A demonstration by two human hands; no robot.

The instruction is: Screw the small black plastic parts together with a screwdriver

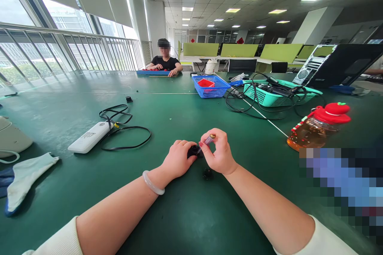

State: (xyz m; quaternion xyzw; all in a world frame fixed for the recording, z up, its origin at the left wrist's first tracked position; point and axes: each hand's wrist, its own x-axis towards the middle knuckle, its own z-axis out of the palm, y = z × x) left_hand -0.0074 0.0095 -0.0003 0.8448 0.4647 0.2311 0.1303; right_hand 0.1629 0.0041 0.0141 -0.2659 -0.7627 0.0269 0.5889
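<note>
My left hand (178,159) rests on the green table with its fingers closed around a small black object (193,151), whose kind I cannot make out. My right hand (220,154) pinches a slim pen-like tool (210,139) with a pale purplish handle and a gold-coloured end. The tool slants down toward the black object, and its tip is hidden by the fingers. A small glossy black piece (207,173) lies on the table just below my right hand, touched by neither hand.
Left lie a white power bank (91,137), a black cable (127,128) and a glove (28,179). Farther back stand a blue basket (211,92) and a teal basket (263,98) with cables. A red-lidded bottle (317,129) is right. Another person (166,62) sits across the table.
</note>
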